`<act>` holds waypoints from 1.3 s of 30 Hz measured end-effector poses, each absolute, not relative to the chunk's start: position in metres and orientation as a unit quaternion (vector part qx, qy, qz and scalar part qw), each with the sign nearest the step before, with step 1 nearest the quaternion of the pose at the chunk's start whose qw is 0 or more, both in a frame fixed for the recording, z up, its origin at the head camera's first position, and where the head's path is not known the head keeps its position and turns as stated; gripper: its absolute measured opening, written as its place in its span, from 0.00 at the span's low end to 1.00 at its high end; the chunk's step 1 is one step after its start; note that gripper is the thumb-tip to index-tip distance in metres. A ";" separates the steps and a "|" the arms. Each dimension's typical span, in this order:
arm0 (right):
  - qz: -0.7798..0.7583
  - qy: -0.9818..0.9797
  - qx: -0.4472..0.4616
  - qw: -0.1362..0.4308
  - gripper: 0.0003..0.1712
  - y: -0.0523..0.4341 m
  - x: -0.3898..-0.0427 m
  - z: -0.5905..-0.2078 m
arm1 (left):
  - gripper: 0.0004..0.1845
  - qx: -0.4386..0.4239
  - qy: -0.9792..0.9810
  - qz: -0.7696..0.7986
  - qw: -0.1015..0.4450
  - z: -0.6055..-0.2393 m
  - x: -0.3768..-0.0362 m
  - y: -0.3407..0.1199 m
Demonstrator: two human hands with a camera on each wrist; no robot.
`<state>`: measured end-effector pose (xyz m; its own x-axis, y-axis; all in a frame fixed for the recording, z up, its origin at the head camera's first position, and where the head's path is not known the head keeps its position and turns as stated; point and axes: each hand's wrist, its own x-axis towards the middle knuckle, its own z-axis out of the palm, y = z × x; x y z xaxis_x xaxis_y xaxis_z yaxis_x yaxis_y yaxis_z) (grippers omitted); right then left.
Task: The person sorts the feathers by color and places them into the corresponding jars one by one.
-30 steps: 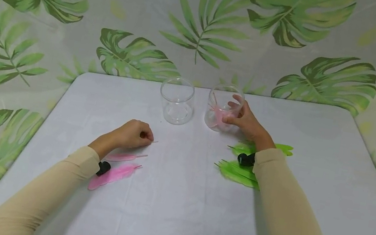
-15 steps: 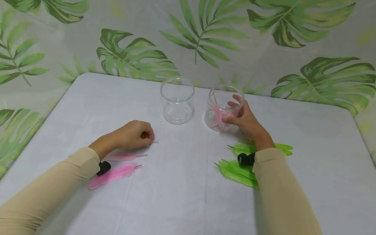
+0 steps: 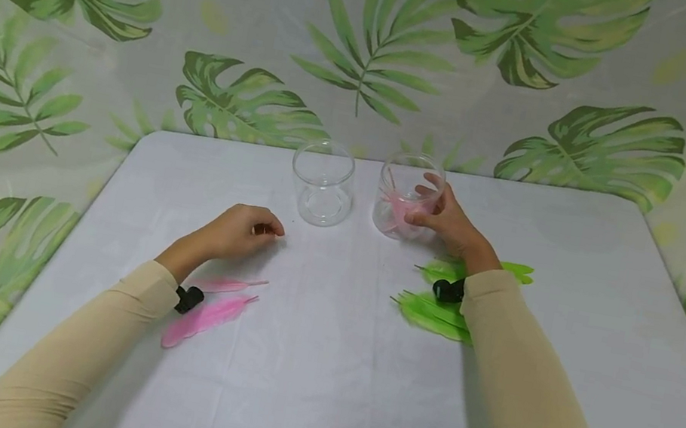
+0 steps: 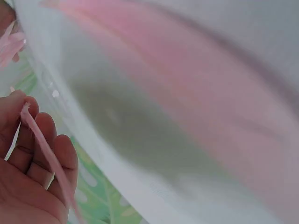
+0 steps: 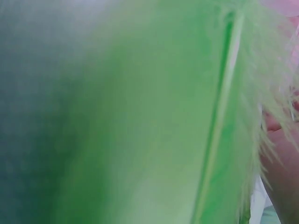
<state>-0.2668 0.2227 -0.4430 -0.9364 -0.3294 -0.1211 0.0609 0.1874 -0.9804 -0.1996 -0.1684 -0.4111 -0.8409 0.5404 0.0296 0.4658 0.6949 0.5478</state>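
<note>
In the left wrist view, my left hand (image 3: 238, 234) pinches the quill end of a pink feather (image 4: 50, 158) between thumb and forefinger; the hand hides that feather in the head view. My right hand (image 3: 453, 223) grips the right clear jar (image 3: 382, 212) around its side, fingers behind and thumb in front. Pink feathers (image 3: 401, 213) lie inside this jar. Beside it to the left stands another clear jar (image 3: 322, 199), with nothing visible in it. Below my left hand, a slim pink feather (image 3: 230, 285) and a wider pink feather (image 3: 207, 320) lie on the table.
Green feathers (image 3: 435, 316) lie on the white-covered table (image 3: 311, 392) under my right wrist, partly hidden by the sleeve. They fill most of the right wrist view, blurred. A leaf-patterned cloth (image 3: 373, 43) hangs behind the table's far edge.
My left hand has lifted slightly from the table and moved a little away from me, taking the pinched feather along. My right hand and both jars have stayed in place.
</note>
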 end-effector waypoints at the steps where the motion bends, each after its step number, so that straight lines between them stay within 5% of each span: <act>1: -0.632 0.754 -0.091 0.156 0.55 0.223 -0.267 -0.443 | 0.08 0.274 0.917 0.281 0.066 -0.409 -0.200 -0.168; 25: -0.636 0.745 -0.095 0.178 0.55 0.218 -0.250 -0.416 | 0.05 0.263 0.905 0.331 0.049 -0.365 -0.202 -0.154; 39: -0.634 0.749 -0.101 0.163 0.56 0.225 -0.265 -0.443 | 0.05 0.298 0.888 0.349 0.042 -0.345 -0.202 -0.131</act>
